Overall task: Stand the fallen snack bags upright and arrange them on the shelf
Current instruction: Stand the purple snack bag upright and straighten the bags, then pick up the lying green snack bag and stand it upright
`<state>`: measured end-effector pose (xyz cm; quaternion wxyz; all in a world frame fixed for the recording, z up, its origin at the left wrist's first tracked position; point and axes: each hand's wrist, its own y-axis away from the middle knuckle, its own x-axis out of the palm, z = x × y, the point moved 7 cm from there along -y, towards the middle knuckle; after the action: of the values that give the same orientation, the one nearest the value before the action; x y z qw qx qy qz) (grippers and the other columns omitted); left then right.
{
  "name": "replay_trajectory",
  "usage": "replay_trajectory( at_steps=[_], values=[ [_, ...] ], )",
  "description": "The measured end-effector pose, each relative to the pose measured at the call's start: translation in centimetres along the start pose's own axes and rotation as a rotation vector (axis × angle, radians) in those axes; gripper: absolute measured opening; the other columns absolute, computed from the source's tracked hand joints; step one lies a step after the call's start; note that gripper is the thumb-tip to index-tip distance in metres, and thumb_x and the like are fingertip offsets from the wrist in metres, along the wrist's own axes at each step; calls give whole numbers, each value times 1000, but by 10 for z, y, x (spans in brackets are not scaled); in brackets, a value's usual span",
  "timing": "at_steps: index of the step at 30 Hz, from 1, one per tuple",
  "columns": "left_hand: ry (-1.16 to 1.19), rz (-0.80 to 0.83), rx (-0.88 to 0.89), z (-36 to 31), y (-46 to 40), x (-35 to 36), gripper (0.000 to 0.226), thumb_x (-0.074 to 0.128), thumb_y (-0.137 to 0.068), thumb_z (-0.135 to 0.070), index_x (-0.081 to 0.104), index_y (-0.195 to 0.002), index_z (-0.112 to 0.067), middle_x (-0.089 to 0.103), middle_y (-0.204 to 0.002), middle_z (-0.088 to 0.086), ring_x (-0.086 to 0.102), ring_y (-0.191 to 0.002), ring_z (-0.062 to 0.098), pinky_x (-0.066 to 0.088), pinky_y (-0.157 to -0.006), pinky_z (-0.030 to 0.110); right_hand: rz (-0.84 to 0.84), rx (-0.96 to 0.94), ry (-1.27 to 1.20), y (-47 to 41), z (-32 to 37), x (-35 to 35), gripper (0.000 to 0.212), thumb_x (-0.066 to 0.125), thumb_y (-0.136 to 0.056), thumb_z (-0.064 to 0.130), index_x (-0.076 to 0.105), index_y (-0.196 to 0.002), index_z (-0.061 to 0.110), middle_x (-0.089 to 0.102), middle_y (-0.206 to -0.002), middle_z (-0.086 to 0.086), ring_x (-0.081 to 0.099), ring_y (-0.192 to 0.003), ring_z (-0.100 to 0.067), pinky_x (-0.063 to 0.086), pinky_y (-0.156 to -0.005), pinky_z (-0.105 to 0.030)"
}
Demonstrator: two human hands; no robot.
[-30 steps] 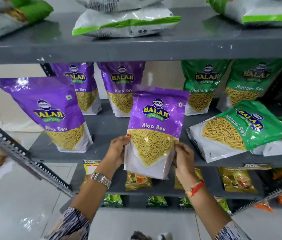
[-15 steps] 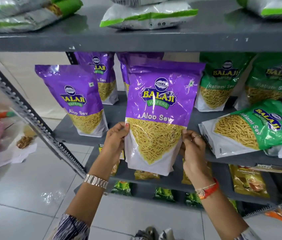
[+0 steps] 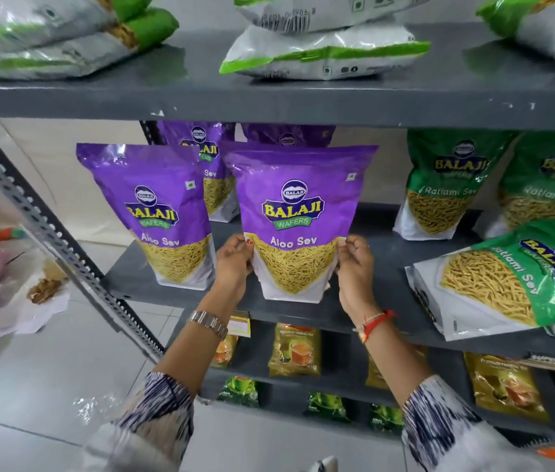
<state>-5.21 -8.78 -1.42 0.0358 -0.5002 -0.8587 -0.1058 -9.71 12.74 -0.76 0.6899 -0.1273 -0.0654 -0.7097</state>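
the grey shelf [image 3: 381, 301] carries the purple bag [image 3: 298, 219] upright near its front edge, between another purple bag [image 3: 153, 212] and a fallen green bag [image 3: 508, 281]. the left hand [image 3: 233, 264] and right hand [image 3: 354, 267] pinch its lower side edges.

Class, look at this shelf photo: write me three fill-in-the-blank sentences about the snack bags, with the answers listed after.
1. Both hands, the left hand and the right hand, hold a bag coloured ____.
2. The words under the logo on that bag read Aloo ____.
3. The green bag at the right of the middle shelf is lying ____, not upright.

Answers: purple; Sev; on its side
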Motion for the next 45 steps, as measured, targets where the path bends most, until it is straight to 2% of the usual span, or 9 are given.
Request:
replay_trajectory(
  at_steps=[12,17,19,22,28,32,35,40,45],
  values=[
    [75,-61,34,18,-19,-9,17,42,-94,-6,57,-95,-14,66,-85,-2,62,-78,9,50,-85,34,51,38,45,2,-26,12,12,43,-97,18,52,-92,24,63,-95,2,63,-89,-8,52,-77,-27],
    [60,-331,192,25,19,-4,43,46,-94,-10,38,-135,-3,47,-139,16,47,-127,26,41,-107,34,13,-24,57,15,-9,-3,15,48,-94,15,51,-109,19,63,-110,-3,62,-98,0,50,-86,-21],
    [46,-426,304,27,50,13,45,49,-92,-11,36,-134,-1,43,-132,7,47,-118,10,44,-96,16,-107,-61,26,26,2,-29,16,52,-92,14,52,-107,21,64,-110,-3,63,-99,0,50,-93,-27],
    [5,-532,385,38,84,52,33,59,-86,-17,45,-114,-7,39,-109,3,42,-101,12,42,-88,23,-350,-64,-102,48,19,-87,21,52,-91,5,54,-96,26,66,-98,2,63,-93,-4,54,-85,-28],
    [-65,18,417,49,100,196,22,56,-83,-33,45,-99,-43,43,-97,-13,45,-91,17,42,-86,45,-805,-36,-104,67,35,-213,26,56,-87,3,47,-86,27,54,-81,5,55,-75,-4,44,-75,-29],
    [-638,232,449,40,61,286,41,55,-84,-37,55,-116,-13,57,-115,3,51,-112,30,41,-98,42,-845,271,-141,61,20,-254,27,66,-81,15,44,-97,12,48,-82,-2,49,-74,-15,45,-73,-31],
    [-1129,549,203,67,30,341,52,47,-90,-40,51,-126,-3,58,-117,23,54,-112,38,43,-89,39,-663,384,-154,57,9,-258,62,67,-75,36,44,-117,-3,50,-83,-13,52,-75,-28,46,-72,-45],
    [-757,801,-207,85,25,371,46,56,-87,-37,59,-120,-4,61,-124,12,62,-101,27,47,-96,31,-456,366,-291,50,22,-255,37,42,-97,22,39,-133,13,53,-127,-8,51,-119,-26,41,-99,-39],
    [-651,770,-354,93,33,371,47,56,-88,-28,52,-128,-4,65,-117,17,64,-100,31,50,-91,33,-467,436,-304,39,24,-275,27,47,-95,18,51,-121,10,62,-116,-12,59,-106,-28,52,-75,-32]
  ],
)
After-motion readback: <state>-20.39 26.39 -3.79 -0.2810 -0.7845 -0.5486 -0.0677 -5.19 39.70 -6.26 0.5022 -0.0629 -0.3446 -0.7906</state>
